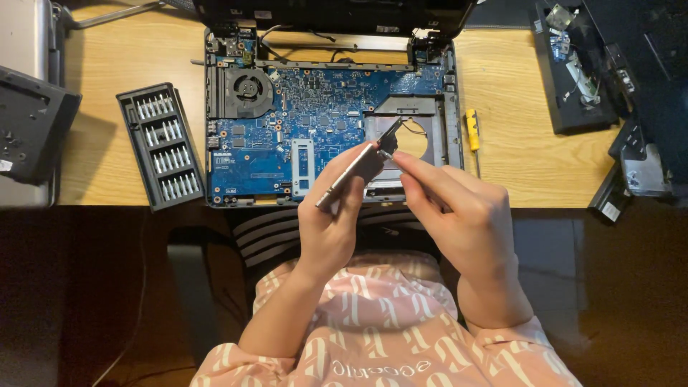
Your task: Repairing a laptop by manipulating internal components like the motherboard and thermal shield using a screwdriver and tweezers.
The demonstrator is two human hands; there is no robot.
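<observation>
The left hand [331, 222] clamps a thin silver metal bracket [352, 174] (flat, tilted, with a dark end) above the opened laptop [287, 136]. The right hand [459, 215] pinches a small tool [387, 154] against its upper end.

Laptop lid [337, 11] cut off above.

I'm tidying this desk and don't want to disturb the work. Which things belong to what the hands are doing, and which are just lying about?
In use:
- flat silver part, held in left hand
- right hand, fingers at the part's top end
- opened laptop base

Lying about:
- bit case
- yellow screwdriver
- black panels, right
- dark cover, left
</observation>
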